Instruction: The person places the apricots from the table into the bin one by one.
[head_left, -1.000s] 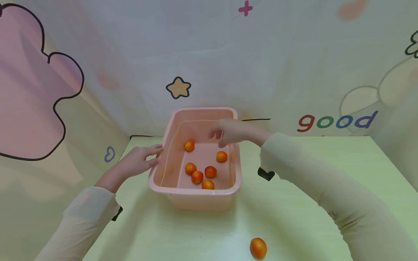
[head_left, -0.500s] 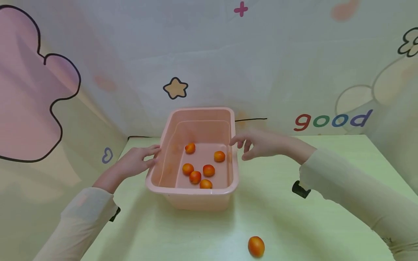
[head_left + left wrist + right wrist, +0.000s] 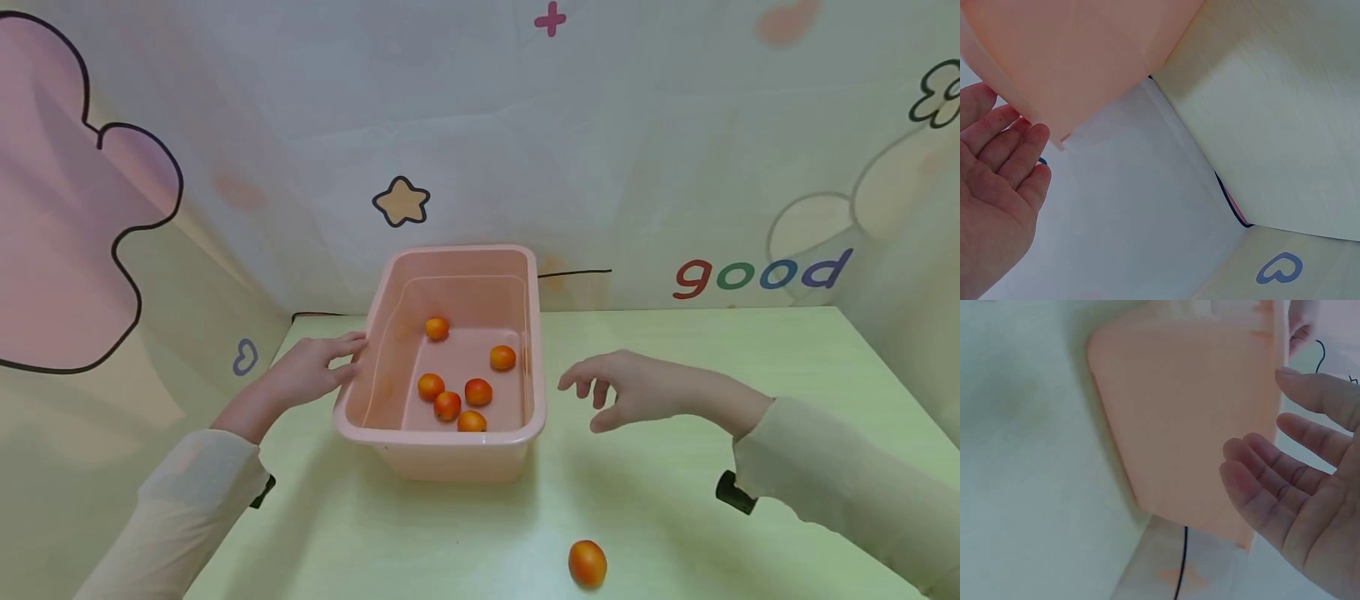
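Observation:
A pink plastic tub [image 3: 450, 460] stands on the table with several small orange-red fruits inside, apricot-like in look; one fruit [image 3: 502, 358] lies near its right wall and another fruit [image 3: 437, 328] farther back. My left hand [image 3: 315, 371] rests its fingertips on the tub's left rim, thumb apart; the left wrist view shows those fingers [image 3: 1019, 156] loosely bent against the rim. To the right of the tub, my right hand [image 3: 637, 387] hovers over the table, fingers loosely bent and nothing in them. A single fruit [image 3: 587, 564] lies on the table near the front.
The pale green table [image 3: 675, 517] meets a printed cloth backdrop [image 3: 480, 125] close behind the tub. More cloth hangs along the left and right sides. Dark wrist devices, such as the right one [image 3: 737, 492], stick out under both sleeves.
My right hand has left the space above the tub, crossed its right rim and moved right and nearer. The rear fruit shifted slightly inside the tub. My left hand stays at the rim.

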Available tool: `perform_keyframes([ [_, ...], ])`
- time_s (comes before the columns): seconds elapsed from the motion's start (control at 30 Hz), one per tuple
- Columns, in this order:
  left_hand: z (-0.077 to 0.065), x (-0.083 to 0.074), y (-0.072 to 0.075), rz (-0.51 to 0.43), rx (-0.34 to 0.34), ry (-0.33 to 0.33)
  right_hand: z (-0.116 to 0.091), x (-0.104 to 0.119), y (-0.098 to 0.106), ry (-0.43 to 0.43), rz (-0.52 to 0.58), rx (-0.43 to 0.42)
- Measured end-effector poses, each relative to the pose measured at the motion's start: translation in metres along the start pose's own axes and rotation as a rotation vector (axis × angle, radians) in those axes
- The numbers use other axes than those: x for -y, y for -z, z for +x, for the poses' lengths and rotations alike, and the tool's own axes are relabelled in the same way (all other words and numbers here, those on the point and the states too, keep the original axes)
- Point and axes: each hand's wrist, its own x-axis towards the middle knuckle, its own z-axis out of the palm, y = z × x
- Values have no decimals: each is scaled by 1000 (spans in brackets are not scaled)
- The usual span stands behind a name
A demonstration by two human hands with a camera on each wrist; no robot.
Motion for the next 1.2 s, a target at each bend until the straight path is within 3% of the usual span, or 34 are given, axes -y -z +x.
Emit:
perform_keyframes([
  [0.27, -1, -2, 2, -2, 7, -3, -4, -17, -28, 16, -4, 68],
  [0.63, -1, -3, 3, -12, 19, 13, -2, -32, -74, -81, 71, 174],
  [0.9, -1, -2, 2, -27, 26, 18, -9, -39, -107, -58, 47, 187],
  [1.2, 1, -1, 0, -33, 23, 24, -12, -44, -130, -14, -14, 176],
])
